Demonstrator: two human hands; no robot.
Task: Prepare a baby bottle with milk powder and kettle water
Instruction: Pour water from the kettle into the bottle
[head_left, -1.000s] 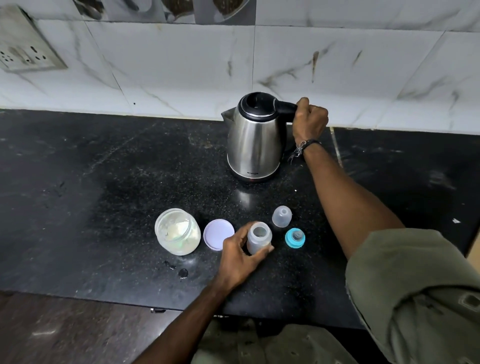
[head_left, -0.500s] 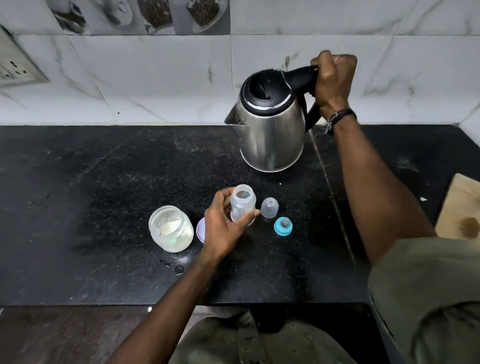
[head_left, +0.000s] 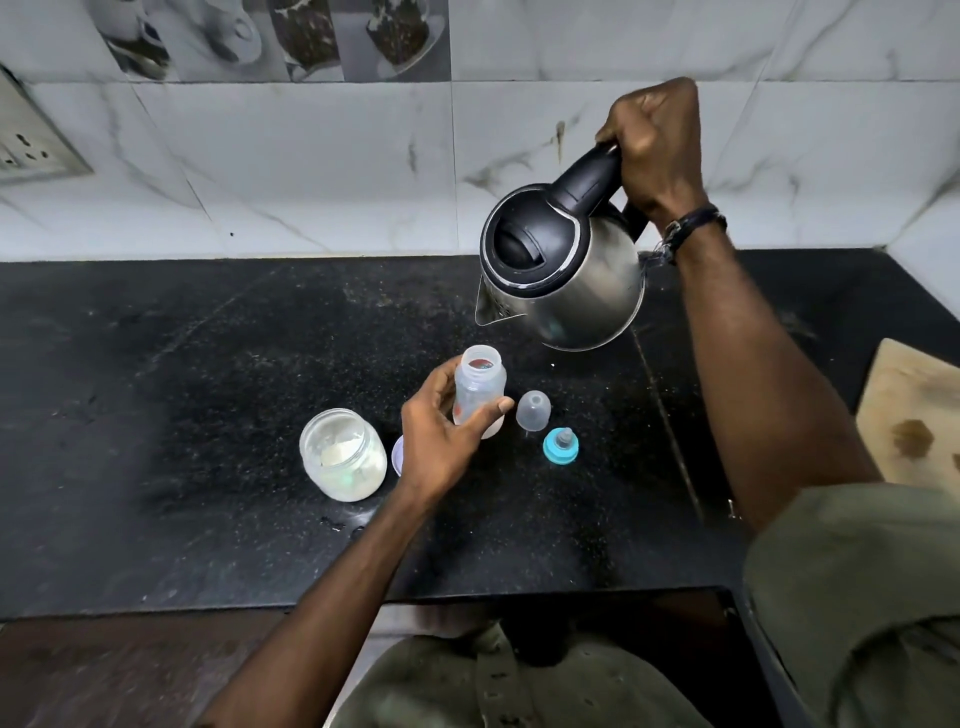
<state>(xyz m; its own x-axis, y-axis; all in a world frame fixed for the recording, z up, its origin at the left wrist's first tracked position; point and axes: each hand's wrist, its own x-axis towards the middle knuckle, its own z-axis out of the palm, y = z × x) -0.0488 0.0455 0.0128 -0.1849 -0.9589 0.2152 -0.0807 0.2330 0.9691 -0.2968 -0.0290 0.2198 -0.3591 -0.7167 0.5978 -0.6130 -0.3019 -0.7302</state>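
Overhead, the right hand (head_left: 657, 150) gripped one tilted kettle (head_left: 563, 275); the left hand (head_left: 441, 436) wrapped one open bottle (head_left: 479, 387) above the counter (head_left: 182, 364). Its spout sat beside the narrow mouth (hot water might spill onto fingers). One powder jar (head_left: 343, 454), one cap (head_left: 533, 410), one teat (head_left: 561, 445).

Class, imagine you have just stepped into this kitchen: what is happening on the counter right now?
A person is making up a baby bottle. The right hand holds a steel kettle by its black handle, tilted with the spout above the open baby bottle, which the left hand holds. No water is visibly pouring yet. On the black counter stand an open jar of milk powder, the clear bottle cap and the teal teat ring.
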